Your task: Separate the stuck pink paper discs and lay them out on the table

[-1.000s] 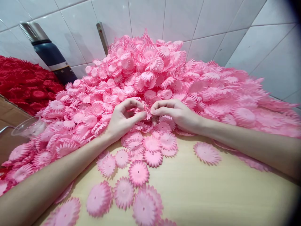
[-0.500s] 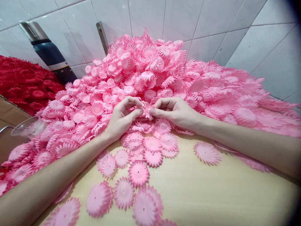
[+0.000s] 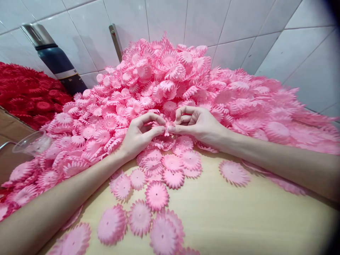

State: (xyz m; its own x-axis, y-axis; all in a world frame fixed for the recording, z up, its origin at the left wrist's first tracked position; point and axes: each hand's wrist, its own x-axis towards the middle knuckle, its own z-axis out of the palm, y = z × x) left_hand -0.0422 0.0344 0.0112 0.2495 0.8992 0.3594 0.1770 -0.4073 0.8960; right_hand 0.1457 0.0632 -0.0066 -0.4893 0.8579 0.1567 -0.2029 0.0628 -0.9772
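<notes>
Pink petal disc [image 3: 168, 128] is between two hands, by the near side of the pink pile [image 3: 170, 74]; left hand [image 3: 136, 136] pinches its left edge, right hand [image 3: 205, 125] has its thumb at the right edge, fingertips apart from thumb

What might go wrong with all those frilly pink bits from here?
The small frilled pink piece sits at the fingertips of the left hand and right hand; its thin petals might crease or tear.

The tall heap of pink scalloped discs rises just behind the hands, so a bump could set some sliding.

It also reaches close to the heap of red pieces, so colours might mix.
</notes>
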